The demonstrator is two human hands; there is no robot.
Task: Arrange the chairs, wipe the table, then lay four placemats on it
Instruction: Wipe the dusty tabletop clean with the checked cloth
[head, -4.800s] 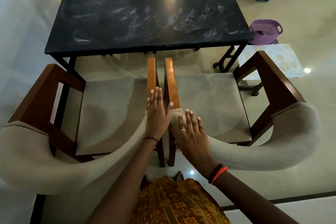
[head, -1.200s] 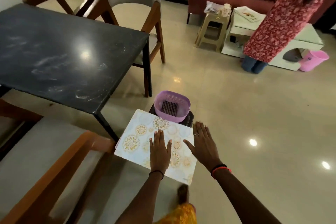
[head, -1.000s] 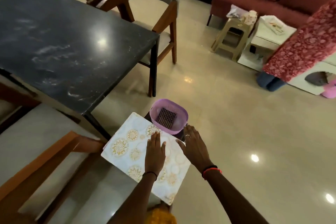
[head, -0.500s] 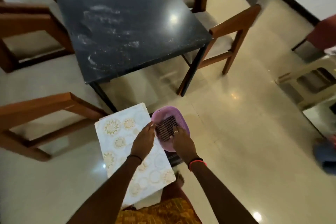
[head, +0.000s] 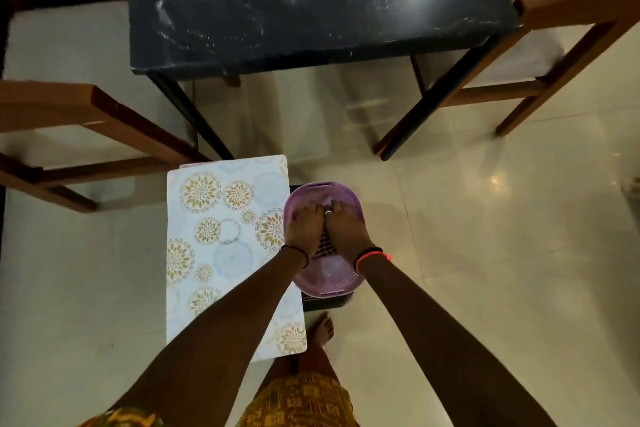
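Both my hands are down inside a purple plastic basket that sits on a low black stool. A dark checkered cloth lies in the basket and shows between my wrists. My left hand and my right hand lie side by side on it, fingers curled down around its far end. Left of the basket lies a white placemat stack with gold flower prints. The black table, streaked with white smears, stands just beyond.
A wooden chair stands at the table's left side, and another wooden chair at its right. Black table legs come down near the stool. My bare foot is beside the stool on the glossy tiled floor.
I have turned from the chairs to the stool beside the table. My hands left the placemat stack and went into the purple basket, onto the cloth.
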